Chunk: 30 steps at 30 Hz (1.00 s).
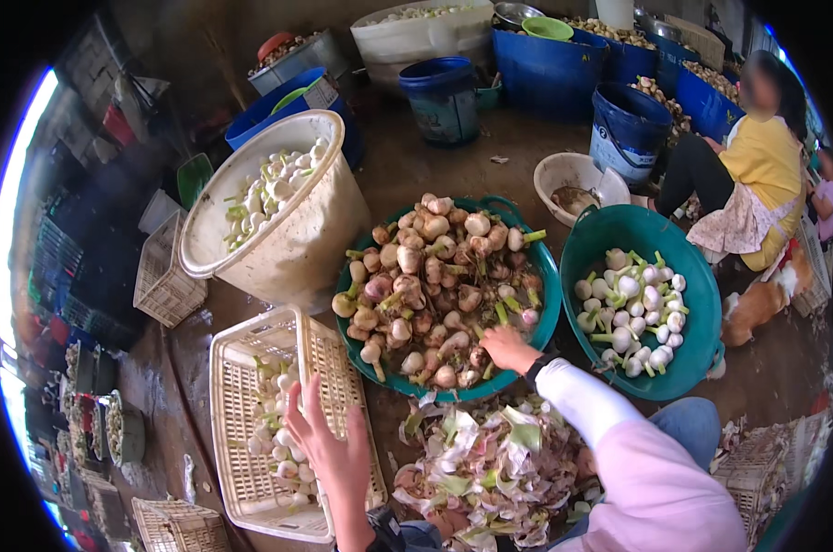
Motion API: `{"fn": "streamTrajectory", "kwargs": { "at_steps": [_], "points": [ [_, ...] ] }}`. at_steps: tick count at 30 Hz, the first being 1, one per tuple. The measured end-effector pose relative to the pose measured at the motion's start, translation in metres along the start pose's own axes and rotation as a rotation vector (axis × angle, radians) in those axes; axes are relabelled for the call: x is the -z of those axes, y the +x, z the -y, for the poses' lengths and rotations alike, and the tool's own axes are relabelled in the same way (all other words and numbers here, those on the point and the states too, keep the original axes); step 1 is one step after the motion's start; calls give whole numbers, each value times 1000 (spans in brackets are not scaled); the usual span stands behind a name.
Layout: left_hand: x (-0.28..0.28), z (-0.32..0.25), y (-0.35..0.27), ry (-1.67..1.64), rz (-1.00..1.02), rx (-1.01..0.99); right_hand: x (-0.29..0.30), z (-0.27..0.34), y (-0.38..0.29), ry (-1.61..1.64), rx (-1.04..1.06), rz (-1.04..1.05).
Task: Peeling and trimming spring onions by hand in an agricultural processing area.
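Note:
My left hand (330, 435) is raised with its fingers apart and nothing in it. It appears above the near side of a cream plastic crate (221, 414), where peeled garlic bulbs (275, 421) with short green stems lie. My right hand (507, 348) reaches into a green tub (551, 290) heaped with unpeeled, dirt-stained garlic bulbs (416, 269). Its fingertips are among the bulbs beside a green stem, and whether they grip one is hidden. Below that tub, between my legs, is a pile of garlic skins (492, 469).
A second green tub (575, 241) at the right holds cleaned garlic. A tall white tub (299, 255) of peeled garlic leans at upper left. Blue buckets (440, 103) and a white basin (551, 176) stand behind. A seated person (761, 179) and a brown-and-white animal (761, 307) are at right.

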State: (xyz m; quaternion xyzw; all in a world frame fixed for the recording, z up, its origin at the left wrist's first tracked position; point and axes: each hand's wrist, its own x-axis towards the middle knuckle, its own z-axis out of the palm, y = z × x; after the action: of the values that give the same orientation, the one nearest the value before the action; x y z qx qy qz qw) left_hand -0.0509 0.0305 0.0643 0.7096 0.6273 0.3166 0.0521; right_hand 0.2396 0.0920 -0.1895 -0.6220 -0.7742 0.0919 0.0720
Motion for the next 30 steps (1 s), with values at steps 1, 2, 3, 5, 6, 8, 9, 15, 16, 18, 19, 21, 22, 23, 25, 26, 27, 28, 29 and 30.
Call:
{"fn": "streamTrajectory", "kwargs": {
  "at_steps": [1,2,3,5,6,8,9,15,16,18,19,21,22,23,25,26,27,28,29,30],
  "points": [
    [-3,-12,0,44,23,-23,-21,-10,-2,-9,-81,32],
    [-5,-9,-1,-6,36,-2,-30,-5,-3,23,-115,133],
    [-6,-7,-3,-9,42,2,-31,-2,-8,50,-161,240],
    [-8,-8,-4,-91,134,10,-23,-12,-4,30,-135,342],
    [-12,-12,-4,-96,112,-34,-11,-11,0,269,-156,333],
    [-21,-10,-7,-153,209,-71,25,8,3,1005,-225,343],
    [-26,-6,-12,-202,309,-100,53,32,3,1268,-190,391],
    [-61,-57,-29,-84,191,-252,153,112,-43,1866,-144,435],
    [-63,-57,-32,-87,185,-255,167,123,-51,1889,-232,377],
    [-69,-57,-36,-100,121,-277,166,119,-58,1548,-190,311],
    [-67,-61,-40,-107,116,-285,165,116,-64,1212,-157,248],
    [-60,-67,-49,-29,74,-424,165,119,-82,925,-116,53],
    [-58,-69,-53,-66,67,-450,166,125,-90,1234,-170,45],
    [-53,-71,-54,-70,65,-455,169,130,-98,1543,-222,36],
    [-45,-73,-57,-248,195,-298,188,126,-107,1586,-200,92],
    [-50,-72,-58,-352,198,-217,192,125,-110,1632,-177,155],
    [-51,-73,-58,-354,199,-220,192,124,-110,1631,-178,152],
    [-52,-72,-58,-349,161,-237,191,125,-109,1655,-137,130],
    [-52,-73,-59,-345,124,-254,188,126,-108,1679,-96,108],
    [-53,-74,-60,-266,71,-287,182,127,-106,1605,-81,16]
  ]
}}
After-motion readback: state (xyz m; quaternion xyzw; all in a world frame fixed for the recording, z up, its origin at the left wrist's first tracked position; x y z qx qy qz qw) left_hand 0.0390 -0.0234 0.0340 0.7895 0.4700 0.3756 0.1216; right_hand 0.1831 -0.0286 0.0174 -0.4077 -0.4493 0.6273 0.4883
